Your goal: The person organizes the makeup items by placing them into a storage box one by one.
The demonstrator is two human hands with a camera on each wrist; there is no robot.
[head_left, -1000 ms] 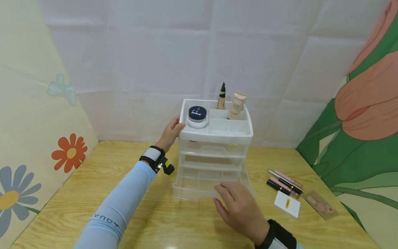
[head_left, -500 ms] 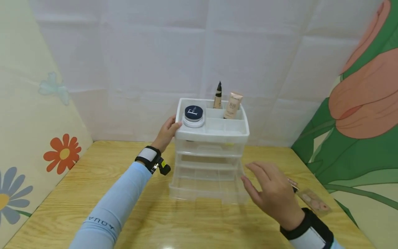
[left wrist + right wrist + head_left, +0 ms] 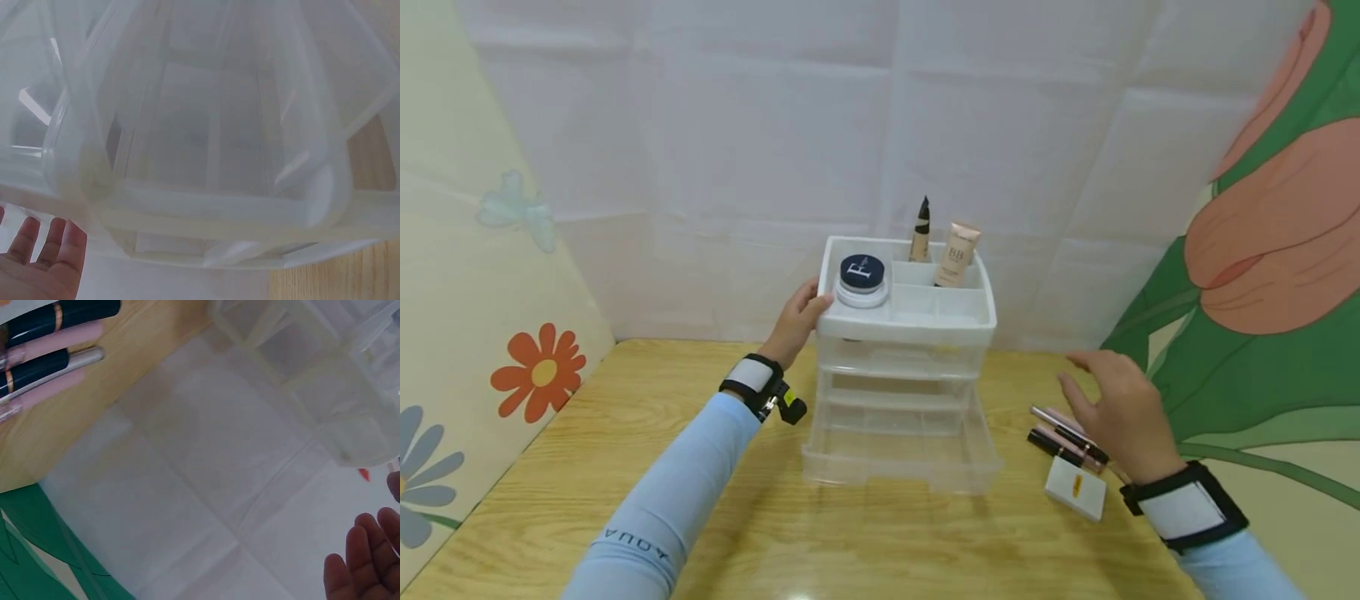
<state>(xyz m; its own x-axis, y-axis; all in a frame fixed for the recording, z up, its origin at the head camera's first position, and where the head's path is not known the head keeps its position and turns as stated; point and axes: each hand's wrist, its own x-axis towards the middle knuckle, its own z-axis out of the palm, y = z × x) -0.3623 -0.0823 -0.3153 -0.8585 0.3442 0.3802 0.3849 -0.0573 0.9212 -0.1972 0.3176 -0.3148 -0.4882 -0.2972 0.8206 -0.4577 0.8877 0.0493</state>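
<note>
Left fingers [image 3: 806, 293] grip the drawers [image 3: 906, 332]. The right hand [image 3: 1126, 417], fingers relaxed, perhaps partly hides pens [image 3: 1054, 446] beside a white box [image 3: 1076, 490].

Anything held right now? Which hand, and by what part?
Left hand is on the drawer organizer, upper left side, thumb at the rim; whether gripping or just bracing, can't tell. Right hand holds nothing.

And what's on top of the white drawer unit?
Atop the drawer unit: a round navy-lidded container over a white base, a black-tipped pen and a BB tube. Dividers hide the pen's and tube's lower ends.
</note>
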